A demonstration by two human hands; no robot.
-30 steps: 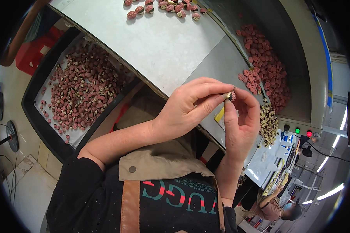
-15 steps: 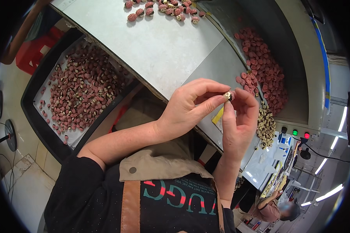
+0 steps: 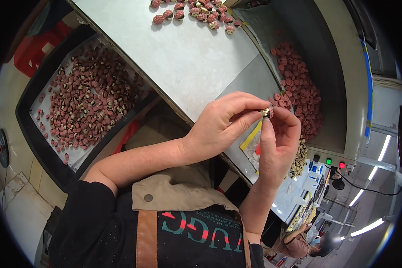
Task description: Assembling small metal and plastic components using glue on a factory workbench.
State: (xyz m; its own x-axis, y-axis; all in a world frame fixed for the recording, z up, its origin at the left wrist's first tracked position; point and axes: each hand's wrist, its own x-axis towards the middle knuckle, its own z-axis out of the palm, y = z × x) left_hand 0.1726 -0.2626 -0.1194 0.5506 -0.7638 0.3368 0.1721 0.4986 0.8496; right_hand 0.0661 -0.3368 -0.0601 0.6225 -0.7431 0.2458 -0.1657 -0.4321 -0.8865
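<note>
Between the fingertips of both my hands is a small figure head (image 3: 267, 112) with a cream front, a dark part and a bumpy pink cap. My left hand (image 3: 218, 127) pinches it from the left with thumb and forefinger. From the right, my right hand (image 3: 277, 154) grips the pink side, its fingers curled. Just beyond my right hand lies a heap of loose pink caps (image 3: 301, 96). Cream-and-dark small pieces (image 3: 299, 161) are piled behind that hand, partly hidden by it. Several capped heads (image 3: 210, 17) lie at the far end of the white table (image 3: 174, 58).
At the left, a black-rimmed tray (image 3: 39, 149) lined with white sheet holds a great many capped heads (image 3: 91, 100). A red stool (image 3: 35, 56) stands behind it. A grey machine housing (image 3: 337, 76) curves along the right. Another person (image 3: 301, 245) works at a farther bench.
The view has shifted slightly, so the table and tray sit a little differently. Both my hands still hold the small head, and my right fingers have moved slightly around it.
</note>
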